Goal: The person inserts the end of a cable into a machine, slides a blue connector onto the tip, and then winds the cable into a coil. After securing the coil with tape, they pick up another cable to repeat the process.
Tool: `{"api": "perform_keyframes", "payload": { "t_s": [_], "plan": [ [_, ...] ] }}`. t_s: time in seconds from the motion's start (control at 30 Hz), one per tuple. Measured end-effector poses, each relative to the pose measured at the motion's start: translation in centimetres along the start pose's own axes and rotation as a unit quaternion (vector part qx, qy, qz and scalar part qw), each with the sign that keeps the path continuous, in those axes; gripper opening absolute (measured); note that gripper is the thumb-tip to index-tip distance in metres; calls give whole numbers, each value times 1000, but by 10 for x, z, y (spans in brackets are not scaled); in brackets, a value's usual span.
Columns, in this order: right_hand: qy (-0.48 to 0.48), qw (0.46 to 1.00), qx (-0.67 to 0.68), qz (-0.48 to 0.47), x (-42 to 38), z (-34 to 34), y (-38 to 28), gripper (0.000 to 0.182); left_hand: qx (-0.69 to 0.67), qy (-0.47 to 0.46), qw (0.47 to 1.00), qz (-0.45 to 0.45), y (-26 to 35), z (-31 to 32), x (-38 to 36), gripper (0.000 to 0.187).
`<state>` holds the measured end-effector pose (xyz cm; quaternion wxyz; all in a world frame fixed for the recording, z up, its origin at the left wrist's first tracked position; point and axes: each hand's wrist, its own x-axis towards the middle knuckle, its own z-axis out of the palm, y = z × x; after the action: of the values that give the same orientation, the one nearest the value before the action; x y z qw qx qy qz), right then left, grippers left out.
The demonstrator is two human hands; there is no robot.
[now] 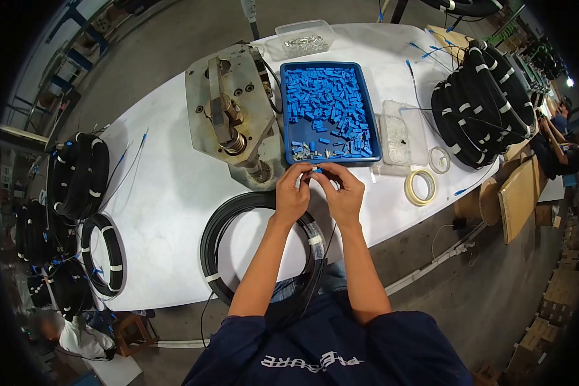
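Note:
My left hand (293,193) and my right hand (342,194) meet at the near edge of a blue tray (289,138). Fingertips of both are pinched together on a small blue-and-white connector (316,170), mostly covered by the fingers. A thin black cable (332,241) runs down from beside my right hand. Below my wrists lies a coil of black cable (215,231), bound with white tape and partly hidden by my left forearm. Many small blue connector pieces (321,96) fill the tray, with some whitish pieces at its near left corner.
Left of the tray stands a metal press (202,122) with a lever. Clear plastic boxes (305,40) and a tape roll (420,188) sit around it. Bundled cable coils (476,116) occupy the right end; another coil (101,254) lies left. People are in the background.

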<state>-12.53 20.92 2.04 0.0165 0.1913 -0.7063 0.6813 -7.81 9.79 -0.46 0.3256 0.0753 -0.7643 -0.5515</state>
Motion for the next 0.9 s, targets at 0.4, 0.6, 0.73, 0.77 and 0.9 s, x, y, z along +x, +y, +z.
{"api": "perform_keyframes", "payload": {
  "t_s": [0.4,0.6,0.73,0.77,0.9],
  "plan": [
    [-15,996,71,49,-1,-3,-4,22,17,2,999,-36,5,0,1,20],
    [7,999,32,-5,9,-5,-22,20,4,14,999,-33,1,2,1,25],
    [3,999,-6,-37,9,-3,-22,17,17,5,999,-28,3,1,1,26],
    [1,999,-5,-37,9,-3,-22,17,21,3,999,-26,3,0,0,26],
    [-34,996,-69,-51,8,-6,-18,22,15,3,1000,-1,4,1,0,24]
  ]
}}
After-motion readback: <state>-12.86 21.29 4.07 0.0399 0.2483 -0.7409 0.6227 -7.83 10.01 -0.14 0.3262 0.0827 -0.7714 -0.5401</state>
